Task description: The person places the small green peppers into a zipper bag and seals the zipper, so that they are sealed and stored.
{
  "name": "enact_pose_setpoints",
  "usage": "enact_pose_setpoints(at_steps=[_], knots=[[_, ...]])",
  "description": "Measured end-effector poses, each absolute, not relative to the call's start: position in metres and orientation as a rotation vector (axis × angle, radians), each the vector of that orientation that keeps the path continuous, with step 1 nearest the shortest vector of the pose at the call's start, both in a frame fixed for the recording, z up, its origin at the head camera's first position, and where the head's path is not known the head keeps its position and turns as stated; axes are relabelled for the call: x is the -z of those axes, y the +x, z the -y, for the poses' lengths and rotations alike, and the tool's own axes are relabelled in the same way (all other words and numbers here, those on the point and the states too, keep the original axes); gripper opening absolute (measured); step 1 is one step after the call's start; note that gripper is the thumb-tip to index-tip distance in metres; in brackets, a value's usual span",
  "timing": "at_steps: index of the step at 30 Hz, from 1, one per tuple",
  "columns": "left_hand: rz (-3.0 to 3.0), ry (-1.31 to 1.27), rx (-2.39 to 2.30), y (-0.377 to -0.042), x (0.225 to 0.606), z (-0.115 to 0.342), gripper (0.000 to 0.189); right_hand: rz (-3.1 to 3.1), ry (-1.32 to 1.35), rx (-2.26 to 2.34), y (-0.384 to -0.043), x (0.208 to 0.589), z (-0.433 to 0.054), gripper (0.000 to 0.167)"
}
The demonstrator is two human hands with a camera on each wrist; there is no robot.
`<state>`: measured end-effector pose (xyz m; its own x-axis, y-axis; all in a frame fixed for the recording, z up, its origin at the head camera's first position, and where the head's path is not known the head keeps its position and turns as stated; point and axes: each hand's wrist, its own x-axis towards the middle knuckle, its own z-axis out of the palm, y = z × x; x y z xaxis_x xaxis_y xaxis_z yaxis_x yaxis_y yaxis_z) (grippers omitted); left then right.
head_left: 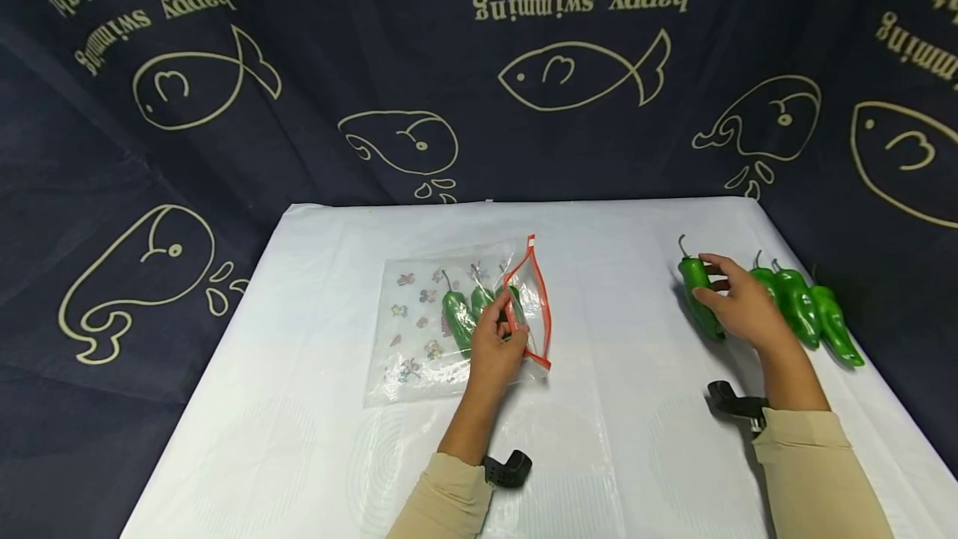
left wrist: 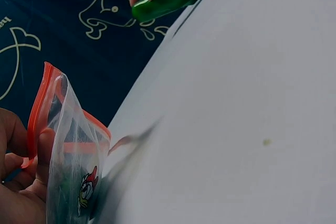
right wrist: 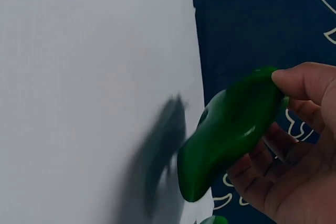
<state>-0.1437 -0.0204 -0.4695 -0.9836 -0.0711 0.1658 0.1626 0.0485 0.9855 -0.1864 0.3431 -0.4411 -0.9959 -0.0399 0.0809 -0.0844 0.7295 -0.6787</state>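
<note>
Between the thumb and fingers of my right hand (head_left: 741, 302) is a green pepper (head_left: 698, 294), stem pointing away from me. The right wrist view shows this pepper (right wrist: 226, 129) tilted above the white table, its shadow beside it. My left hand (head_left: 497, 348) pinches the red zip edge of a clear plastic bag (head_left: 412, 373) printed with small cartoon figures. The bag's mouth (left wrist: 84, 114) gapes toward the right. Several green peppers lie inside the bag, one of them (head_left: 458, 318) plain to see, others partly behind my left hand.
To the right of my right hand, several more green peppers (head_left: 797, 306) lie in a row near the table's right edge. The white-covered table (head_left: 599, 439) ends at a dark blue cloth (head_left: 419, 48) with fish and whale drawings. Black wrist cameras (head_left: 509, 469) sit on both forearms.
</note>
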Motion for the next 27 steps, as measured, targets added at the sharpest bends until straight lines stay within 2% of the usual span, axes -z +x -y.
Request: enact_pose_setpoints(at_steps=[6,14,27], knots=[[2.157,-0.095,2.04,-0.15,0.483,0.02,0.063,2.82,0.117,-1.243,-0.186,0.44,-0.335,0.056],[2.121,-0.142,2.09,-0.135,0.45,0.023,0.059,2.721,0.21,-1.513,-0.187,0.438,-0.32,0.059],[2.134,-0.136,2.075,-0.133,0.447,0.023,0.059,2.598,0.272,-1.786,-0.192,0.434,-0.285,0.057]])
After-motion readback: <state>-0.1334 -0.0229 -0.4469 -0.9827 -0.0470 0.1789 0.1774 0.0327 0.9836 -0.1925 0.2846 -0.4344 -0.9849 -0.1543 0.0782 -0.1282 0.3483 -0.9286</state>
